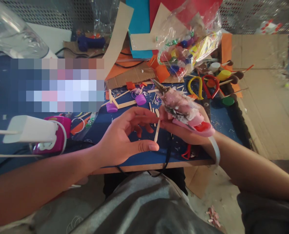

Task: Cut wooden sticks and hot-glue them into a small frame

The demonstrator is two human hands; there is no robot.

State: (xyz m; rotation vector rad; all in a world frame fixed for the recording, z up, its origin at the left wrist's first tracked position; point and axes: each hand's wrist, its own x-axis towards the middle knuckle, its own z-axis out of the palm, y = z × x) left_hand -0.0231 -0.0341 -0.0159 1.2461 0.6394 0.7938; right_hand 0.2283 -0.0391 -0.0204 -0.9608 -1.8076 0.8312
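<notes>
My right hand [193, 131] is wrapped round a pink hot glue gun [181, 104], its metal nozzle pointing up and to the left. Clumps of dried glue cover its front, and a pale glue stick [215, 149] sticks out of the rear. Between the thumb and forefinger of my left hand [125, 136] is a short wooden stick [157, 131], held lengthwise. Fingertips of the right hand are close to the stick's upper end. Beyond the hands lies a frame of wooden sticks [127, 104] with purple bottle caps [141, 99] attached.
A clear bag of coloured caps [183, 58] lies at the back. Scissors with yellow and red handles [203, 87] rest to the right, near cardboard [264, 107]. A white charger [32, 129] sits in a pink socket block [61, 126] at left. A black cord [169, 152] hangs over the front edge.
</notes>
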